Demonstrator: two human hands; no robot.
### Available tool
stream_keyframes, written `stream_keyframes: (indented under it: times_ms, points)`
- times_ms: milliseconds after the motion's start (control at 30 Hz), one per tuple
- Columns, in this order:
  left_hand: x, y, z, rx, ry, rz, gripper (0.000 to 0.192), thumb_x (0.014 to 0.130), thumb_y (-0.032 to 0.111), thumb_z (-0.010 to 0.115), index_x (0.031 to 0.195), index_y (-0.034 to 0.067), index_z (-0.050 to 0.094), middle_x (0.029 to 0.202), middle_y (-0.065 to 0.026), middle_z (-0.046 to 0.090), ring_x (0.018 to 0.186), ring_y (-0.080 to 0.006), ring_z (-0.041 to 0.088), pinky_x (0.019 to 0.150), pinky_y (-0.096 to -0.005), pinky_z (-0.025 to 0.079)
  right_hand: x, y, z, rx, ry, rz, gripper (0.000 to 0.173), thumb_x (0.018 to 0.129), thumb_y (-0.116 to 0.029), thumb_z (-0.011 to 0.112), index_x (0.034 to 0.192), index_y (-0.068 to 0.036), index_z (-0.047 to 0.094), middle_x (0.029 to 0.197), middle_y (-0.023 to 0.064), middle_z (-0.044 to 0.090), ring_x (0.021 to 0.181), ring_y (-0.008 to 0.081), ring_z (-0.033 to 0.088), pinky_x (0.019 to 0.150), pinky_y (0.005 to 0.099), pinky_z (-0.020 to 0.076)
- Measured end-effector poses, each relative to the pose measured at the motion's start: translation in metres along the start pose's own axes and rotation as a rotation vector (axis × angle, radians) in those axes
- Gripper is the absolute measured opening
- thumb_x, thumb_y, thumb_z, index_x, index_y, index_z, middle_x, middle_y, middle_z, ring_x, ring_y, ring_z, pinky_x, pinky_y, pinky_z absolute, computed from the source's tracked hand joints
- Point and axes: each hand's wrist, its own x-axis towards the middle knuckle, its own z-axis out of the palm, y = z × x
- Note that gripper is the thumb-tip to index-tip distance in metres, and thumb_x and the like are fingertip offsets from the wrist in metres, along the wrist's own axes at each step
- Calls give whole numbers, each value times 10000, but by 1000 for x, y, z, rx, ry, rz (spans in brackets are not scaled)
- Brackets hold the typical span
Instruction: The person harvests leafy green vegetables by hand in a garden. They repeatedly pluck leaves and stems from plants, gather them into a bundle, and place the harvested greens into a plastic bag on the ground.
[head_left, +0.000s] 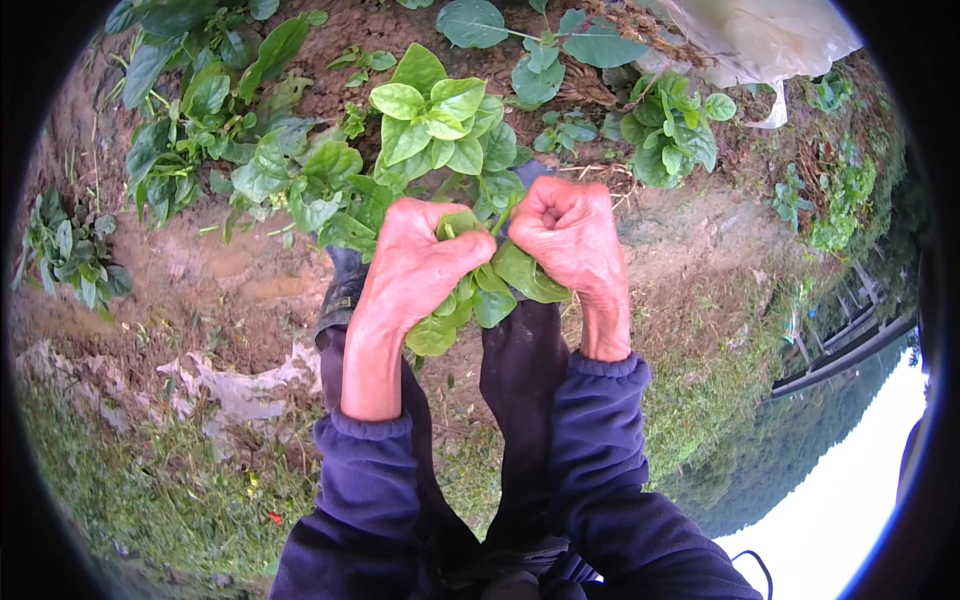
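Observation:
My left hand is closed around a bunch of green leafy stems, whose leaves stick out below between my two hands. My right hand, its fingers curled, is close beside it at the same greens; a broad leaf shows under its fingers. Just beyond both hands stands a leafy green plant with bright, pointed leaves. My fingertips are mostly hidden, so the exact grip of the right hand on a stem is hard to see.
More leafy plants grow in the brown soil at the upper left, and another at the upper right. Clear plastic sheeting lies at the top right. Torn plastic film lies at the lower left, near grass. My legs are below my hands.

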Motion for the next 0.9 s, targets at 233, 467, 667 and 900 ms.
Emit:
stream_keyframes:
  times_ms: [233, 467, 667, 900]
  points:
    - [-10, 11, -7, -364, 71, 55, 119, 759, 110, 678, 732, -5, 681, 649, 0, 621, 595, -60, 522, 551, -220, 388, 7, -3, -34, 585, 290, 137, 173, 791, -78, 559, 631, -13, 558, 536, 12, 501, 357, 85, 386, 320, 254, 334]
    - [-4, 7, 5, -215, -61, 25, 98, 761, 87, 658, 726, -3, 675, 656, 12, 617, 616, -58, 524, 581, -231, 410, -1, -8, -10, 408, -257, 118, 224, 811, -160, 639, 646, -23, 576, 507, -55, 463, 398, 17, 391, 381, 202, 280]
    - [-4, 3, 9, -181, -162, 53, 140, 736, 123, 660, 704, -13, 651, 650, -20, 631, 624, -71, 552, 598, -236, 433, 0, -9, -9, 635, -223, 214, 259, 835, -120, 663, 602, -42, 579, 509, -33, 501, 363, 31, 391, 336, 218, 271]
    - [-2, -4, 15, 10, -206, 59, 156, 759, 112, 666, 706, -33, 645, 604, 19, 549, 590, -42, 462, 531, -257, 379, -3, -9, -8, 660, -288, 338, 229, 804, -79, 644, 587, -25, 596, 491, 3, 517, 347, 57, 409, 304, 237, 308]
